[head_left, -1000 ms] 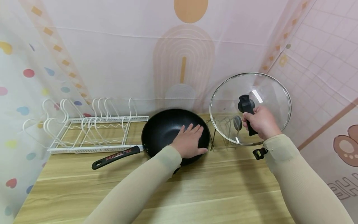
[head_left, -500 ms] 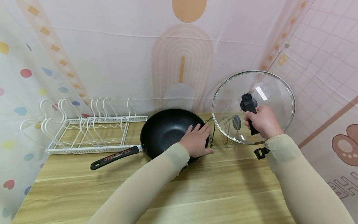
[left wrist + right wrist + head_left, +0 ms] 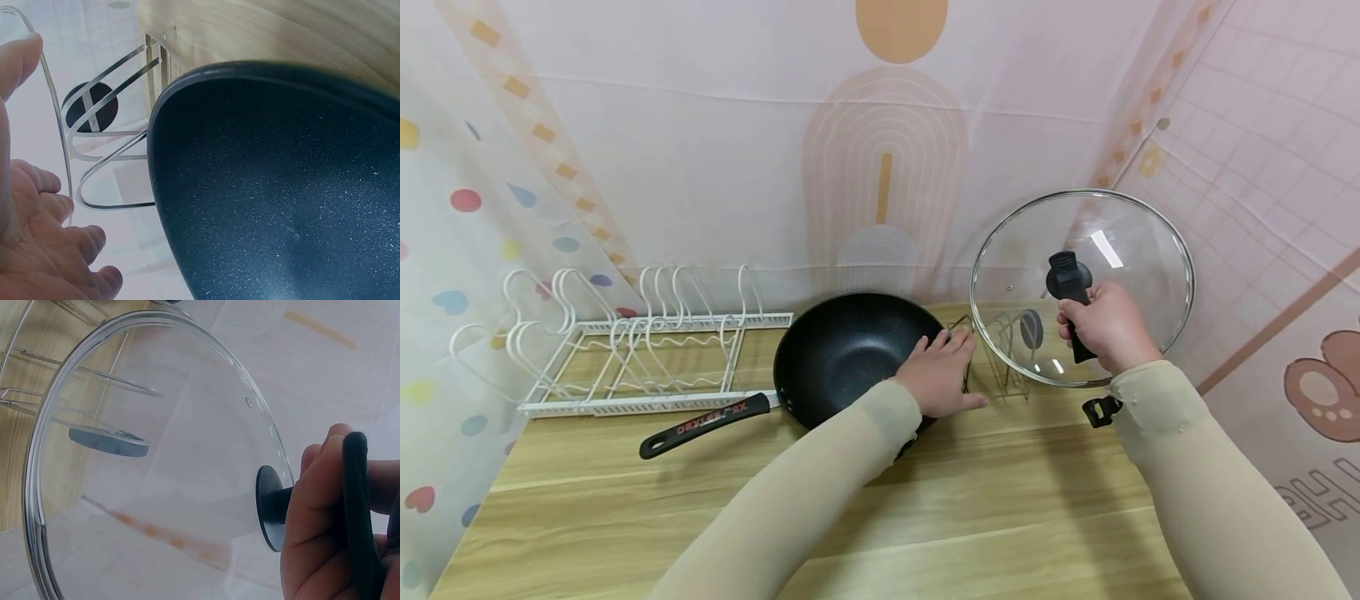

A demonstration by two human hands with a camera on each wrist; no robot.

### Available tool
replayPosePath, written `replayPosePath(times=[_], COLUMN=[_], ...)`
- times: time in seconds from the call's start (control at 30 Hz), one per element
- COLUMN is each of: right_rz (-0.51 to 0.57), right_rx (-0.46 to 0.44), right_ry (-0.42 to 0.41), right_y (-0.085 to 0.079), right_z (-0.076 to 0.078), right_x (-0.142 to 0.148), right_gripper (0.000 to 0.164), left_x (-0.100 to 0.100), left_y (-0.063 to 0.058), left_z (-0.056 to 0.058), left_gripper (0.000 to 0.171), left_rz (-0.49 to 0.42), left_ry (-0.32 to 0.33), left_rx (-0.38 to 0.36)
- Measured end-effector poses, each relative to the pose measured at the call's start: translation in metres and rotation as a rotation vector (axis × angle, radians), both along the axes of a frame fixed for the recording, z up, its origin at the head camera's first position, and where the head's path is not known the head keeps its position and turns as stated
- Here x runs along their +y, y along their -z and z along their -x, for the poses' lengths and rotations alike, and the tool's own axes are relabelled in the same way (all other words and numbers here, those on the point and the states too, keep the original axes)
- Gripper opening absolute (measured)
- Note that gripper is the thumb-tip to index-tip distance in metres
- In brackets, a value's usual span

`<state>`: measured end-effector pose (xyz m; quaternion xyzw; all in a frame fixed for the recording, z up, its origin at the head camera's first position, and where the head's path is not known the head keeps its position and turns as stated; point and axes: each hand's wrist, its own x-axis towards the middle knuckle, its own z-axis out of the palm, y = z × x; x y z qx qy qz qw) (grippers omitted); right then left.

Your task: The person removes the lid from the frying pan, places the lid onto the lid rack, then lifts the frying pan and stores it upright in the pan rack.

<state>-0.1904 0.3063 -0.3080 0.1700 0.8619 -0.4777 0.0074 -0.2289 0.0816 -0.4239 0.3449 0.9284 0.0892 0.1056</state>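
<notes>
Right grip (image 3: 1108, 329) clasps handle (image 3: 1067, 279) of 1 glass lid (image 3: 1116, 260); left grip (image 3: 938, 377) released beside 1 wok (image 3: 850, 358)

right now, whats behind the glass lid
Through the glass lid show part of a wire rack, a dark disc, the wooden table and the patterned backdrop. Whatever the black handle and right hand cover cannot be seen.

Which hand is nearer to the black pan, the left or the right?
Left. The left hand is at the right edge of the black pan; the right hand is farther off to the right, gripping the handle of the glass lid.
</notes>
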Motion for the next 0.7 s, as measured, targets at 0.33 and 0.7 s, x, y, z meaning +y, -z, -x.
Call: replayPosePath(times=[0.33, 0.7], right_rz=[-0.002, -0.042], right_rx=[0.0, -0.02], right_ry=[0.013, 0.021], right_y=[0.0038, 0.007], right_z=[0.0011, -0.0007], right_x=[0.0011, 0.0028], right_gripper=[0.015, 0.017], left_x=[0.0034, 0.0089], left_y=[0.0031, 0.0057], left_z=[0.0047, 0.0066], left_gripper=[0.102, 0.103], left_rz=[0.015, 0.008], left_ry=[0.004, 0.012], left_rx=[0.015, -0.054])
